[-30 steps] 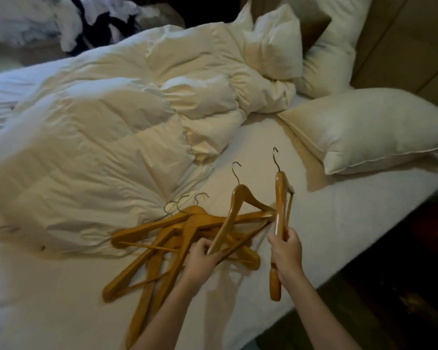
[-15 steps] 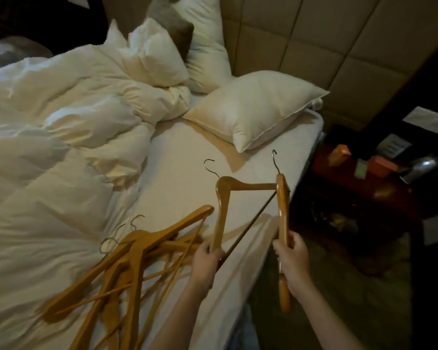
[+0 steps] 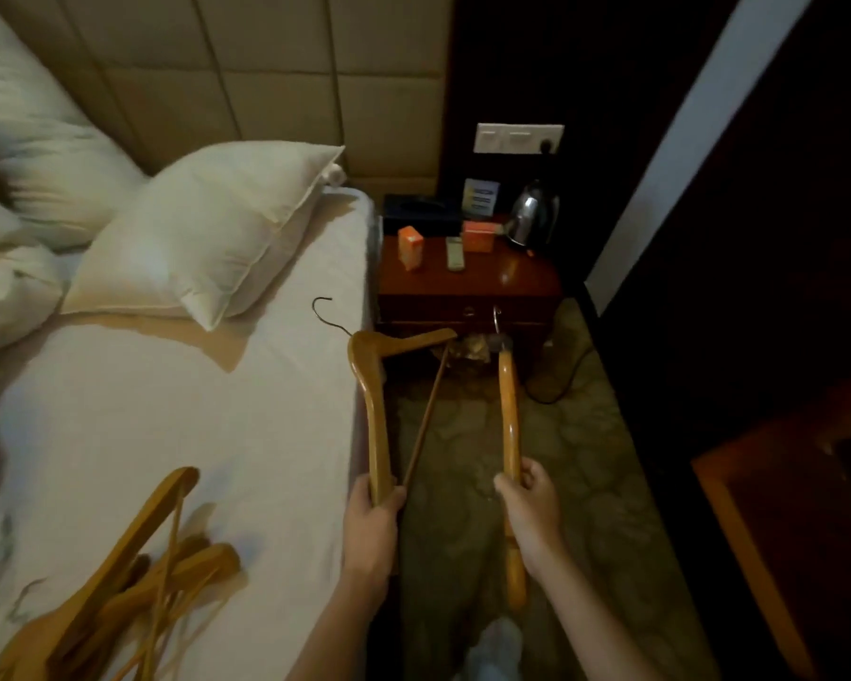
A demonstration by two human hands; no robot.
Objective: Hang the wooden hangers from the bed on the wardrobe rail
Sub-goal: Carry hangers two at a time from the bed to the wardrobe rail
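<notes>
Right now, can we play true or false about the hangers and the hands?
1. The left hand grips one wooden hanger. True.
2. The right hand grips a second hanger. True.
3. The bed has no hangers on it. False: a pile of hangers lies on the bed.
4. The kettle stands on the floor. False: the kettle stands on the nightstand.

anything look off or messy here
The spare hangers lie in a tangled heap on the bed, low left, crossing each other. The pillow sits askew near the bed's edge. Nothing looks broken or spilled.
</notes>
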